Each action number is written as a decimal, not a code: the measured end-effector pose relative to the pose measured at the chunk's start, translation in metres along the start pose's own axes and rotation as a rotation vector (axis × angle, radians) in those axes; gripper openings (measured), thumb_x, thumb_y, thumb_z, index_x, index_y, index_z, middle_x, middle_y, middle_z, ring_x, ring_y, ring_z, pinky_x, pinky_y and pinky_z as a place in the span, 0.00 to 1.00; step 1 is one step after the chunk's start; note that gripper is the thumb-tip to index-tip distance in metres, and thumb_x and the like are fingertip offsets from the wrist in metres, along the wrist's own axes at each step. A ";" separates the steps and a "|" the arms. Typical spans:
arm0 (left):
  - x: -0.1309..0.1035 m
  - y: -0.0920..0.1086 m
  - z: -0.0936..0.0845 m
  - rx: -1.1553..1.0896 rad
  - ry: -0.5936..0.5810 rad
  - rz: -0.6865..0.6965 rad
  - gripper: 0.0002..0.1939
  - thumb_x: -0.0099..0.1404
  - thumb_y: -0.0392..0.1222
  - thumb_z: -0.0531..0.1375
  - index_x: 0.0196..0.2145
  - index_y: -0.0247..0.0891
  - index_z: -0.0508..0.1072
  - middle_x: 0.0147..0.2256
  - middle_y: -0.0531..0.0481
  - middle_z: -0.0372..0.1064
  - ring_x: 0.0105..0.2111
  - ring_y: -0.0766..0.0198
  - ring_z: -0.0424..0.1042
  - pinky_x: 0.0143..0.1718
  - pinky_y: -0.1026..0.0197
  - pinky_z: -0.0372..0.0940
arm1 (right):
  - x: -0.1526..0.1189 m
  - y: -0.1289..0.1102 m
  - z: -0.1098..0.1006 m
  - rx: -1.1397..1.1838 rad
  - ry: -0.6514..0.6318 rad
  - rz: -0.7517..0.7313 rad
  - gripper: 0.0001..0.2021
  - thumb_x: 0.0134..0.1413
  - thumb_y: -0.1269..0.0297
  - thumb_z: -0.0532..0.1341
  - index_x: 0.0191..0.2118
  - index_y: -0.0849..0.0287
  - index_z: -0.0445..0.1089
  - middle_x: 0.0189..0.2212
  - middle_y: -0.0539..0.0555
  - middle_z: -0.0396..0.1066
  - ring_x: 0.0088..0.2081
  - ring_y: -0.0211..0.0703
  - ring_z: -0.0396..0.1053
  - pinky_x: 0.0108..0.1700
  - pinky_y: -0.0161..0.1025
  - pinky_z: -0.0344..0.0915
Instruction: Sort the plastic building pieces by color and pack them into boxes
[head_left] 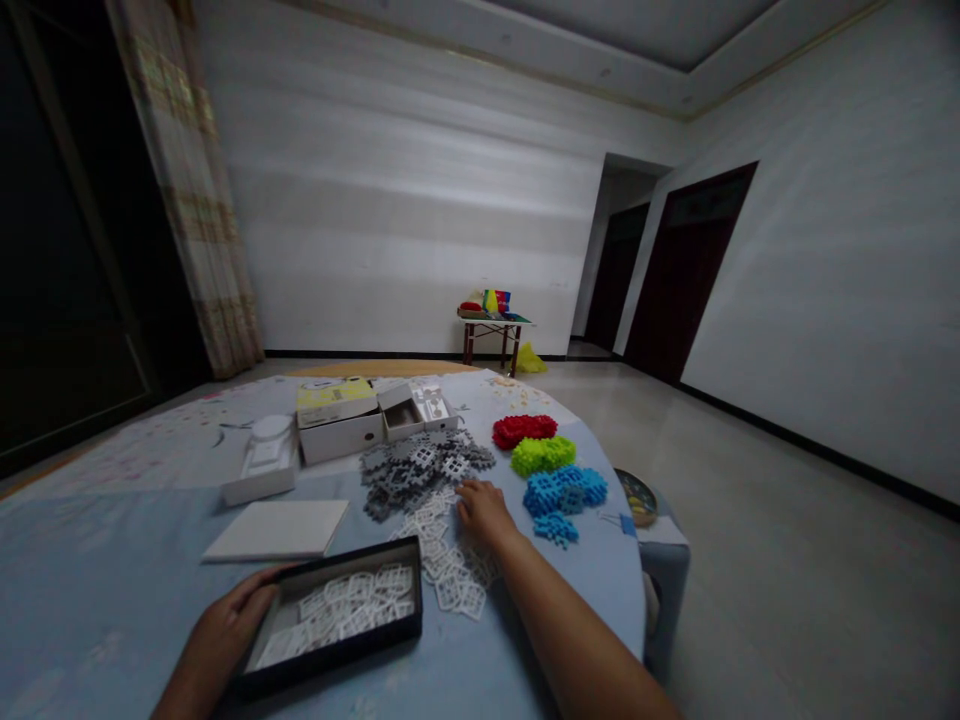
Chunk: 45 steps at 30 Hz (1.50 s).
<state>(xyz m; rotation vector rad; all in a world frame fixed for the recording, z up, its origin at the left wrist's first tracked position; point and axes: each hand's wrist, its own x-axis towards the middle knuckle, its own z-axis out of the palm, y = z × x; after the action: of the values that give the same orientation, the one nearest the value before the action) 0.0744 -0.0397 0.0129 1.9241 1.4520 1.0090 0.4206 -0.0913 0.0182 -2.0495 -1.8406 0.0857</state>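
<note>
My left hand (234,622) grips the left end of a shallow black open box (330,664), fingers over its rim. Thin white lattice-like plastic pieces (360,600) lie inside the box. To the right of it, my right hand (484,512) is over a loose spread of the same white pieces (442,560) on the table. Its fingers are curled down at the pile, and what is between them is hidden. Just beyond the hand lies a heap of grey interlocking plastic pieces (409,465).
Red (525,430), lime green (544,455) and blue interlocking pieces (562,490) lie at the right. Behind the box are a white flat lid (277,530), a white box (262,465) and a yellow-topped box (337,420). A stool (664,560) stands beside the table.
</note>
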 end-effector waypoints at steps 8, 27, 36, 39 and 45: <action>-0.005 -0.002 0.003 -0.002 0.040 -0.006 0.14 0.49 0.49 0.53 0.27 0.45 0.76 0.30 0.54 0.77 0.33 0.57 0.75 0.34 0.65 0.68 | 0.021 -0.009 0.004 -0.077 -0.093 0.008 0.15 0.57 0.60 0.50 0.45 0.53 0.68 0.52 0.57 0.63 0.51 0.52 0.60 0.47 0.49 0.56; -0.004 0.001 0.003 -0.043 -0.007 0.002 0.18 0.49 0.50 0.53 0.31 0.40 0.77 0.31 0.51 0.77 0.33 0.58 0.74 0.35 0.66 0.68 | -0.018 -0.014 -0.026 -0.035 -0.075 -0.219 0.13 0.57 0.61 0.51 0.42 0.54 0.70 0.42 0.54 0.71 0.46 0.47 0.62 0.45 0.43 0.54; -0.005 0.001 0.003 -0.126 -0.021 -0.043 0.18 0.47 0.50 0.54 0.30 0.40 0.77 0.30 0.51 0.77 0.33 0.57 0.74 0.35 0.65 0.67 | 0.013 -0.050 0.005 -0.044 -0.199 -0.426 0.12 0.57 0.61 0.52 0.43 0.49 0.70 0.47 0.50 0.68 0.47 0.46 0.62 0.46 0.44 0.55; -0.006 0.000 0.003 -0.156 -0.034 -0.059 0.18 0.47 0.49 0.54 0.31 0.40 0.77 0.33 0.51 0.77 0.34 0.57 0.74 0.35 0.65 0.67 | 0.017 -0.047 0.008 -0.049 -0.217 -0.391 0.14 0.58 0.59 0.51 0.46 0.48 0.68 0.50 0.50 0.66 0.50 0.48 0.60 0.47 0.46 0.54; -0.005 -0.002 0.004 -0.193 -0.075 -0.086 0.19 0.48 0.49 0.55 0.34 0.39 0.76 0.34 0.50 0.77 0.34 0.57 0.74 0.33 0.65 0.67 | 0.009 -0.033 0.003 -0.009 -0.222 -0.399 0.14 0.56 0.58 0.53 0.47 0.49 0.67 0.49 0.52 0.66 0.50 0.48 0.59 0.48 0.46 0.55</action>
<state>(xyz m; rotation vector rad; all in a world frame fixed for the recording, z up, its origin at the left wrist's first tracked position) 0.0760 -0.0439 0.0076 1.7288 1.3324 0.9885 0.3900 -0.0796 0.0282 -1.6941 -2.3533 0.2027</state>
